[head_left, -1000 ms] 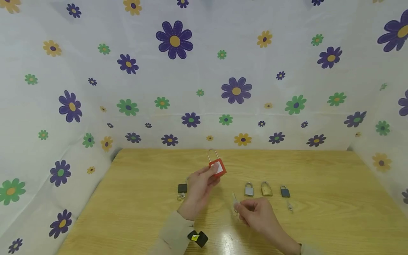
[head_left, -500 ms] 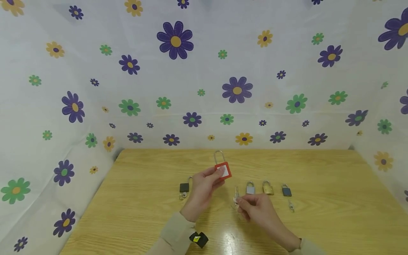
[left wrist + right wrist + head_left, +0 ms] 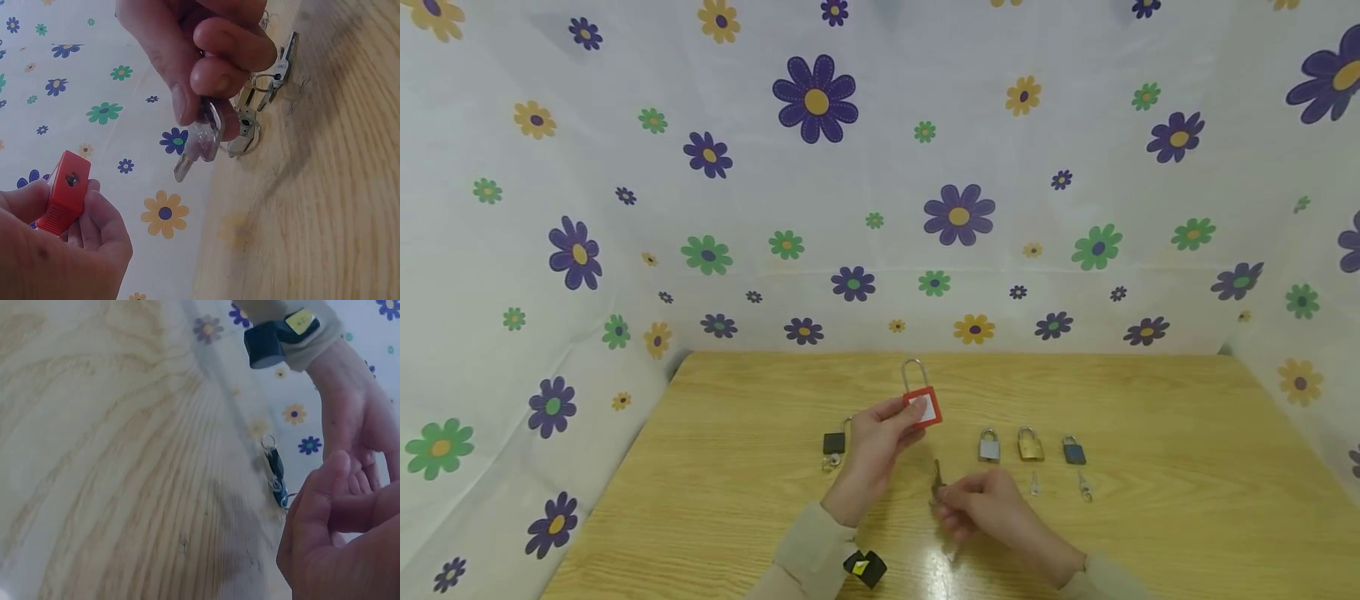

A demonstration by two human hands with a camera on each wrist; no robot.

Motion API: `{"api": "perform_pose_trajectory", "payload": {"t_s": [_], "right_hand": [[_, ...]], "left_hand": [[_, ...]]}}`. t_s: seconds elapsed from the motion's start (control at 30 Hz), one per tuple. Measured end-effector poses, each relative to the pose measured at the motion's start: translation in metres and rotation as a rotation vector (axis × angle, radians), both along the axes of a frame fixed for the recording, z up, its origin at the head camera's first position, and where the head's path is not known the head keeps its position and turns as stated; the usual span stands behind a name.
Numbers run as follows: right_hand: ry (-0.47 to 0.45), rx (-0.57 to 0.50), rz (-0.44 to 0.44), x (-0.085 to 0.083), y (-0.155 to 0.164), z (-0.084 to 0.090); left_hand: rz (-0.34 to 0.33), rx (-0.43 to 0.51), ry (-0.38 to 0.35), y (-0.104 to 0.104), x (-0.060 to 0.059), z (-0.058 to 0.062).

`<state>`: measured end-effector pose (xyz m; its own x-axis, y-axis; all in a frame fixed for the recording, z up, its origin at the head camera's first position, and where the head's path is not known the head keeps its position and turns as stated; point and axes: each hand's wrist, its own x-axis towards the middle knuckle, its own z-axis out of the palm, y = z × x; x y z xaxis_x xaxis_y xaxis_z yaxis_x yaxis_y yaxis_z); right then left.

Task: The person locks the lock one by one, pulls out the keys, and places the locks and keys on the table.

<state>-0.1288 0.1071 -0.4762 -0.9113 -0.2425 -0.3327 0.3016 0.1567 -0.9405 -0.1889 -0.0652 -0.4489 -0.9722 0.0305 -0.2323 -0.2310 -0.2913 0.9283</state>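
Observation:
In the head view my left hand (image 3: pixel 871 450) grips a red padlock (image 3: pixel 934 408) with a white label, its long metal shackle pointing up and away. The thumb lies across the label. To the right and nearer, my right hand (image 3: pixel 996 507) pinches a key (image 3: pixel 937 477) between thumb and fingers, the blade pointing up. The left wrist view shows the padlock's underside with its keyhole (image 3: pixel 72 180) and, apart from it, the key (image 3: pixel 183 167) with a ring at the right fingertips. The right wrist view hides the key behind the fingers.
Silver (image 3: pixel 988 447), brass (image 3: pixel 1030 446) and dark blue (image 3: pixel 1073 451) padlocks lie in a row at the right. Small keys (image 3: pixel 1084 485) lie before them. A black padlock (image 3: pixel 833 443), its shackle open, lies left with keys (image 3: pixel 831 461). Flowered cloth (image 3: pixel 880 167) surrounds the wooden table.
The red padlock has shifted slightly right and now stands more upright. My right hand has moved a little left and nearer with the key, uncovering a key in front of the brass padlock.

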Motion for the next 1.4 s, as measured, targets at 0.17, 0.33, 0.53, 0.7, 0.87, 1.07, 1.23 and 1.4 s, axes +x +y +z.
{"api": "perform_pose_trajectory", "payload": {"t_s": [0.17,0.33,0.53,0.7,0.87,1.07,1.23,1.4], "right_hand": [[-0.089,-0.031,-0.043,0.0,-0.008,-0.005],[-0.114,-0.031,-0.063,0.0,-0.011,-0.006],[-0.186,-0.1,-0.051,-0.002,-0.01,-0.007],[-0.216,-0.148,-0.051,-0.002,-0.009,-0.011],[-0.228,-0.166,-0.071,-0.002,-0.01,-0.011],[-0.236,-0.167,-0.104,-0.002,-0.012,-0.011],[-0.233,-0.161,-0.11,-0.002,-0.013,-0.014],[-0.21,-0.115,-0.106,0.0,-0.014,-0.014]], "left_hand": [[0.007,0.002,0.001,0.001,0.0,-0.003],[-0.007,0.0,-0.009,0.002,0.002,-0.005],[-0.01,-0.015,-0.002,0.001,0.002,-0.006],[-0.016,-0.014,-0.011,0.002,0.002,-0.008],[-0.011,-0.014,-0.022,0.003,0.003,-0.009],[-0.016,-0.017,-0.028,0.003,0.003,-0.009],[-0.016,-0.026,-0.029,0.002,0.003,-0.01],[-0.015,-0.025,-0.031,0.002,0.003,-0.011]]}}
